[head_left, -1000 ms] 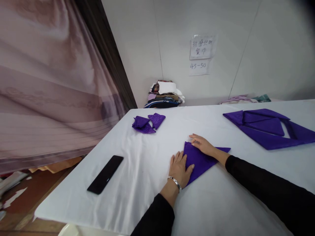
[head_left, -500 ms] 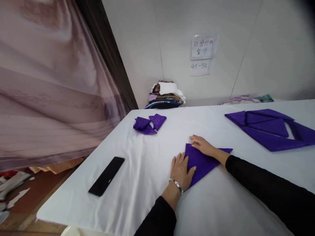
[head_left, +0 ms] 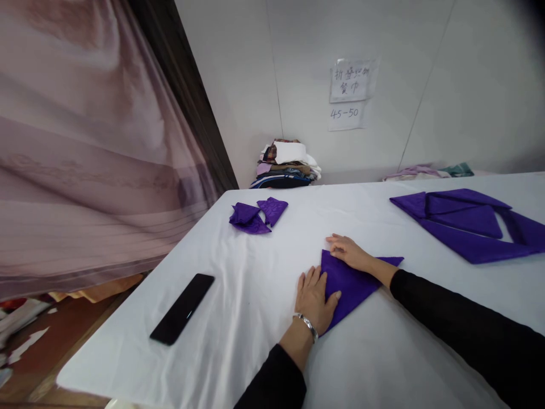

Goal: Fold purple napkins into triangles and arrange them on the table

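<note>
A purple napkin (head_left: 349, 288), folded to a triangle, lies on the white-covered table under both my hands. My left hand (head_left: 314, 298) rests flat along its left edge, fingers spread, the thumb lying on the cloth. A silver bracelet (head_left: 307, 325) circles that wrist. At the napkin's upper left corner my right hand (head_left: 349, 251) is bent over the far edge, with thumb and forefinger closed together on the cloth; the exact grip is small to see. The napkin's right point sticks out beyond the right forearm.
A black phone (head_left: 183, 309) lies at the left of the table (head_left: 255, 341). Small folded purple cloths (head_left: 251, 218) sit at the far left, a larger folded purple cloth (head_left: 451, 227) at the right. Behind stand piled clothes (head_left: 286, 165) and a wall with paper signs (head_left: 349, 85). A pink curtain (head_left: 85, 142) hangs left.
Almost nothing differs. Both hands stay in place on the napkin, and the whole view has shifted very slightly.
</note>
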`<state>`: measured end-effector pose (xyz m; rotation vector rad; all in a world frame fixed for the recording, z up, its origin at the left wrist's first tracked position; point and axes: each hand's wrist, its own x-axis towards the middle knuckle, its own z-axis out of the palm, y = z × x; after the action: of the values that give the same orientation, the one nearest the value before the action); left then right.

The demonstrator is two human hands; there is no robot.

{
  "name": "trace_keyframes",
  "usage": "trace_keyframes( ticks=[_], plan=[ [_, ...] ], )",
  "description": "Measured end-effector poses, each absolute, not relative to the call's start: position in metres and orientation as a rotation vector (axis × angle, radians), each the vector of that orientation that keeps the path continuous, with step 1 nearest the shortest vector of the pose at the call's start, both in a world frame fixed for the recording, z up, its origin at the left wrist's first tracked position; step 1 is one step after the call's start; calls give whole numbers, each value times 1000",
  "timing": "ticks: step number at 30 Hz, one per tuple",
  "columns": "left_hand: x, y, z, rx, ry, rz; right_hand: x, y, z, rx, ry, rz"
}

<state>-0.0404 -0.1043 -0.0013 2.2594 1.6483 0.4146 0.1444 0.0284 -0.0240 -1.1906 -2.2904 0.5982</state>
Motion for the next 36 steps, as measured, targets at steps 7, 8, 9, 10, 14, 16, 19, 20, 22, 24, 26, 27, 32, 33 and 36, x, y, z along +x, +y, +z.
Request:
trace_keyframes(
  ticks=[7,8,9,10,14,16,19,20,22,24,26,27,32,33,36],
  plan=[
    [-42,-104,-3,2265,1641,423,142,29,-27,-1230,-2244,593],
    [-42,-104,-2,2266,1641,421,142,30,-28,-1228,-2234,591],
    [-42,-103,0,2264,1646,414,143,30,-29,-1225,-2228,588],
    [-40,-102,1,2264,1656,403,143,31,-30,-1224,-2227,585],
    [-28,-89,10,2399,1601,393,144,36,-34,-1222,-2246,568],
    [-21,-79,11,2482,1518,365,145,38,-35,-1223,-2237,555],
    [-15,-65,6,2471,1494,231,142,35,-30,-1252,-2210,523],
    [-15,-62,3,2457,1504,193,139,31,-26,-1274,-2200,499],
    [-16,-58,0,2445,1516,162,133,17,-17,-1298,-2199,442],
    [-17,-57,-2,2454,1509,178,126,1,-9,-1233,-2266,412],
    [-18,-57,-3,2470,1500,190,123,-12,-4,-1125,-2386,452],
    [-18,-57,-3,2477,1502,188,123,-16,-4,-1103,-2433,484],
    [-19,-55,-6,2510,1557,141,162,-8,-12,-1311,-2437,473],
    [-19,-55,-6,2518,1560,138,176,-5,-14,-1360,-2421,442],
    [-19,-56,-5,2510,1565,139,221,2,-17,-1532,-2363,356]
  ],
)
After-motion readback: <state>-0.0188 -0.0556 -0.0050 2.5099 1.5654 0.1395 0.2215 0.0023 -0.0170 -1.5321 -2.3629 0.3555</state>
